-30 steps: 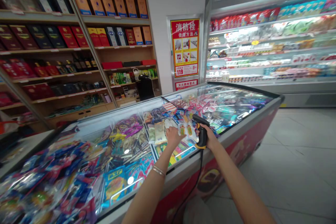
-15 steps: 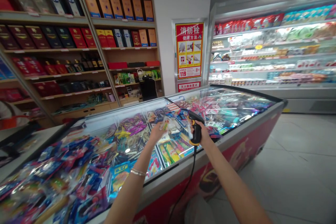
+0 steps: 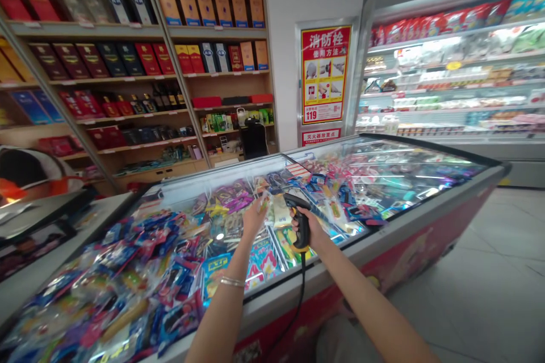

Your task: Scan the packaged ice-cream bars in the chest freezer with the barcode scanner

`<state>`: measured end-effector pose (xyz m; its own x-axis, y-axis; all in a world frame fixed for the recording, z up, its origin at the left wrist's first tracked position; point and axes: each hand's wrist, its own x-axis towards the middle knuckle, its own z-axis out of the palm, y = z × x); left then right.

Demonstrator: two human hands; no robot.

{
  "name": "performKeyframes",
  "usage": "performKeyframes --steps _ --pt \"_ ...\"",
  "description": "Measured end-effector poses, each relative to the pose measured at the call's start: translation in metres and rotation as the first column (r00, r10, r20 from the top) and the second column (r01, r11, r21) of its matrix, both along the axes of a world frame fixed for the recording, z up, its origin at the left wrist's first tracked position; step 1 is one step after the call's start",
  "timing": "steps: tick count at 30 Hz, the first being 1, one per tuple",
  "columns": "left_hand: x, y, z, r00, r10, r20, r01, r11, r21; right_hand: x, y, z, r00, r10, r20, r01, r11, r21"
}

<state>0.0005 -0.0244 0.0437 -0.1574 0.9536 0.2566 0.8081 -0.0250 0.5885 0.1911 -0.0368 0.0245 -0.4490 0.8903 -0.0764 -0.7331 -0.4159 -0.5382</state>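
My right hand [image 3: 310,228] is wrapped round a black and yellow handheld scanner [image 3: 302,227], whose head points left and whose cable hangs down over the freezer's front edge. To its left, my left hand [image 3: 254,216] holds a small clear-wrapped snack [image 3: 264,204] by its fingers. Both hands are above the glass top of a long chest freezer [image 3: 430,204]. Under the glass lie colourful packets, among them a white pack [image 3: 281,211] just behind the scanner. A silvery bracelet is on my left wrist.
Many wrapped snacks [image 3: 128,272] are heaped on the freezer's left end. Beside it is a counter [image 3: 96,221] with a person in an orange and white top [image 3: 42,173] behind it. Shelves of boxes [image 3: 162,76] stand behind, and a lit refrigerated display [image 3: 451,85] is at the right.
The view has turned left, so the shelves and freezer sit further right. The scanner has come closer to my left hand. Several packets on the glass right of the scanner are now uncovered.
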Motion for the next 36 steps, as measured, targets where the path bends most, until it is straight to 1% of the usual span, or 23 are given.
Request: performKeyframes --steps 3,6,13,18,21,23,26,28,29,31,34,36 --pt "0.004 -0.007 0.005 0.993 -0.043 -0.106 0.046 0.998 0.032 0.003 0.0 -0.002 1.0 -0.005 -0.009 0.005 1.0 -0.007" --pt "0.005 -0.011 0.005 0.984 -0.051 -0.168 0.061 0.997 0.056 0.003 -0.001 -0.002 1.0 0.005 -0.022 -0.005 1.0 0.001" --pt "0.005 -0.011 0.003 0.971 -0.026 -0.237 0.044 0.997 0.069 0.004 -0.001 -0.002 1.0 0.009 -0.027 -0.009 1.0 0.019" --pt "0.007 -0.013 0.002 0.964 -0.015 -0.264 0.03 0.998 0.05 0.004 0.0 -0.003 1.0 0.022 -0.011 -0.022 0.999 0.049" --pt "0.01 -0.019 0.007 0.967 0.009 -0.256 0.0 0.999 0.036 0.004 0.0 -0.002 1.0 0.007 0.011 -0.007 0.997 0.074" --pt "0.009 -0.026 0.016 0.971 0.05 -0.232 -0.039 0.998 0.049 0.004 -0.002 -0.001 0.999 -0.031 0.025 0.029 0.997 0.076" --pt "-0.002 -0.047 0.035 0.971 0.154 -0.185 -0.138 0.986 0.093 -0.002 -0.009 0.003 0.996 -0.074 0.048 0.071 0.996 0.052" --pt "-0.019 -0.069 0.044 0.963 0.226 -0.147 -0.208 0.969 0.13 -0.01 -0.019 0.008 0.995 -0.072 0.068 0.069 0.997 0.035" --pt "-0.029 -0.083 0.046 0.959 0.256 -0.12 -0.236 0.959 0.156 -0.016 -0.026 0.01 0.995 -0.068 0.076 0.066 0.997 0.027" --pt "-0.052 -0.114 0.045 0.953 0.299 -0.057 -0.278 0.931 0.235 -0.031 -0.04 0.014 0.995 -0.05 0.088 0.049 0.999 0.01" --pt "-0.088 -0.157 0.035 0.933 0.36 0.01 -0.34 0.871 0.354 -0.061 -0.062 0.018 0.994 0.005 0.109 -0.005 1.0 0.005" --pt "-0.11 -0.176 0.03 0.901 0.433 0.026 -0.411 0.832 0.373 -0.084 -0.073 0.019 0.99 0.051 0.128 -0.055 0.998 0.029"
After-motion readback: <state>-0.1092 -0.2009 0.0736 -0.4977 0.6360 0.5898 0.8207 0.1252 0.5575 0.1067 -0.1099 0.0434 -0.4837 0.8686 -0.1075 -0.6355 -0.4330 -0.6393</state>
